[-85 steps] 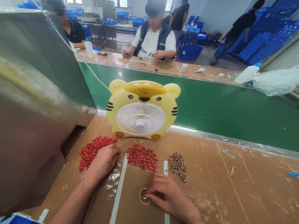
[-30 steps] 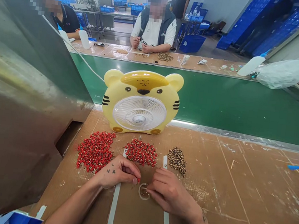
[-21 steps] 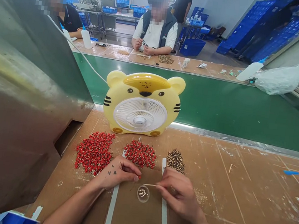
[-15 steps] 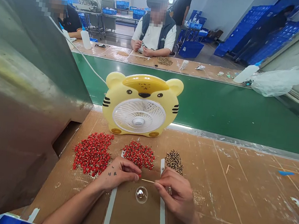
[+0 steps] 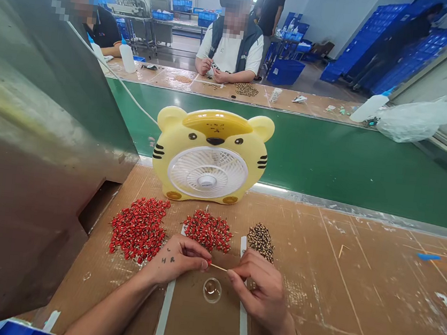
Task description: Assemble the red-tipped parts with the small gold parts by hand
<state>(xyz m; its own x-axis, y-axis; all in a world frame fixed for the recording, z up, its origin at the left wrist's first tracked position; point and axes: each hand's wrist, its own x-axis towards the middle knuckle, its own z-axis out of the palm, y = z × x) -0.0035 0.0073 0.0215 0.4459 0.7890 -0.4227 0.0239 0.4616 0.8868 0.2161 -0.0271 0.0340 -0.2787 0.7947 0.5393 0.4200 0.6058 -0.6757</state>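
Between thumb and fingertips, my left hand (image 5: 175, 261) pinches a small red piece (image 5: 209, 261), mostly covered by the fingers. My right hand (image 5: 261, 286) grips a thin wooden toothpick (image 5: 218, 267), whose far tip meets the red piece. Below the fingertips, a small round clear dish (image 5: 211, 301) rests on a brown mat (image 5: 203, 329) edged with two pale tape strips. Beyond my hands lie a large heap of red pieces (image 5: 138, 229), a smaller red heap (image 5: 207, 231) and a pile of small black-and-gold parts (image 5: 261, 240).
A yellow animal-faced fan (image 5: 159, 168) stands behind the heaps. A metal housing (image 5: 43, 152) rises on the left. Past the green belt (image 5: 349, 160), a co-worker (image 5: 231, 50) sits at the opposite bench with small parts. A glue bottle (image 5: 369, 108) and plastic bag (image 5: 422, 121) lie far right.
My right hand has shifted slightly left, bringing the toothpick's tip from just short of the red piece up to it. My left hand has stayed in place.
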